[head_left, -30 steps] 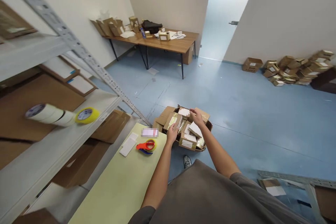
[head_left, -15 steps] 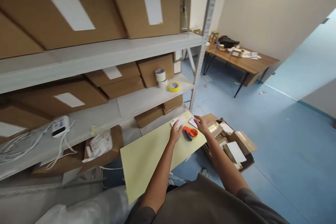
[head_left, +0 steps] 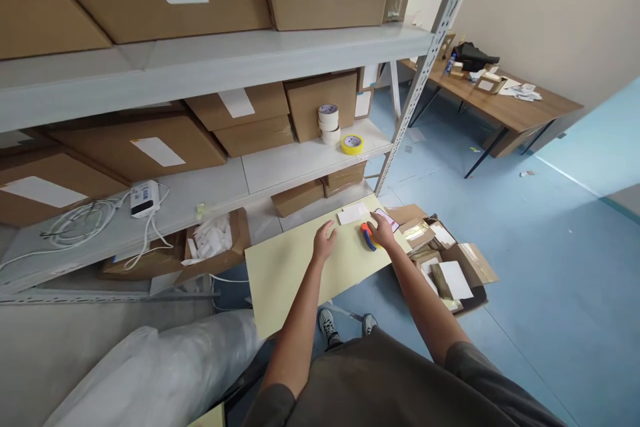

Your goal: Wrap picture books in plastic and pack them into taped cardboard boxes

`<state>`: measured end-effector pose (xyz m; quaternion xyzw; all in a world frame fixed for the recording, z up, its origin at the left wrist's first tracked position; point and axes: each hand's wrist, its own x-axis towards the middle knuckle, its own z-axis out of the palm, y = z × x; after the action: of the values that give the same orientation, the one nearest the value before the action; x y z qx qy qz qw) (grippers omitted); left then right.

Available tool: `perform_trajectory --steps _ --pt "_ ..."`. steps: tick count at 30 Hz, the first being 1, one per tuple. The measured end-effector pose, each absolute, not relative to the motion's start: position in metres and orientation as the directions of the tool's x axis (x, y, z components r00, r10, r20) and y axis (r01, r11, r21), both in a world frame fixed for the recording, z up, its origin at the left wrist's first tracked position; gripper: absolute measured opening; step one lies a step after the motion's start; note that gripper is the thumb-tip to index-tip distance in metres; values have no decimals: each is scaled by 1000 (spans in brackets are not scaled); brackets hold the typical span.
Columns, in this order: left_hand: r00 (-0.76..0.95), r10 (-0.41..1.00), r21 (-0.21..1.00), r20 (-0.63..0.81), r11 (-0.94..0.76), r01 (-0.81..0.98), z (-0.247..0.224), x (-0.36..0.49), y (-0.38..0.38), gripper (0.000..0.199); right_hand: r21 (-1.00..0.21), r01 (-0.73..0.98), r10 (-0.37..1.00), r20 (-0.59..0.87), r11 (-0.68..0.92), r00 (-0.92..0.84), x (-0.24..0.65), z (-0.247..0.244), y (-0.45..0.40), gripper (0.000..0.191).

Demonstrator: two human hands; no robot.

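Observation:
My left hand is over the pale yellow board, with thumb and fingers apart and nothing between them. My right hand hovers over or rests on the board's far right part, fingers reaching left and apart. Partly under that hand lies an orange-and-blue tool, perhaps scissors, with something yellow beside it. Flat white paper pieces lie between and beyond both hands. Just past my right hand is a phone with a lit screen, partly covered.
Grey shelving with cardboard boxes runs along the left and front. White tape rolls and a yellow tape roll sit on its middle shelf. An open carton stands on the floor at right. Farther off is a wooden table.
The view has tilted down and shifted left. My left hand has drawn back from the white paper, which now shows more fully. My right hand has moved in over the orange-and-blue tool.

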<state>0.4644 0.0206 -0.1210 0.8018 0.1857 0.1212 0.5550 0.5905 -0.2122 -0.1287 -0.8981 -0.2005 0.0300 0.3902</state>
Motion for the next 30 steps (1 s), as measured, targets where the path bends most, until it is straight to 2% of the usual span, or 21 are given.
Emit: perform_trajectory --steps 8,11,13,15,18,25,30 --pt "880 459 925 -124 -267 269 -171 470 -76 41 -615 240 413 -153 -751 898 594 -192 -256 42" --pt "863 478 919 -161 -247 308 -189 466 -104 38 -576 213 449 -305 -789 840 599 -215 -253 35" --pt "859 473 912 -194 -236 336 -200 460 -117 37 -517 195 448 -425 -833 787 598 -231 -248 41" --pt "851 475 906 -223 -222 361 -209 454 -124 36 -435 212 431 -499 -875 752 594 -245 -241 56" --pt "828 498 903 -258 -181 390 -219 447 -127 34 -327 244 385 -493 -913 781 586 -262 -231 69" --pt "823 500 926 -271 -99 365 -218 442 -117 30 -260 150 283 -615 -954 736 580 -272 -234 42" --pt "840 494 945 -225 -100 312 -198 446 -93 26 -226 186 287 -593 -956 752 576 -257 -236 48"
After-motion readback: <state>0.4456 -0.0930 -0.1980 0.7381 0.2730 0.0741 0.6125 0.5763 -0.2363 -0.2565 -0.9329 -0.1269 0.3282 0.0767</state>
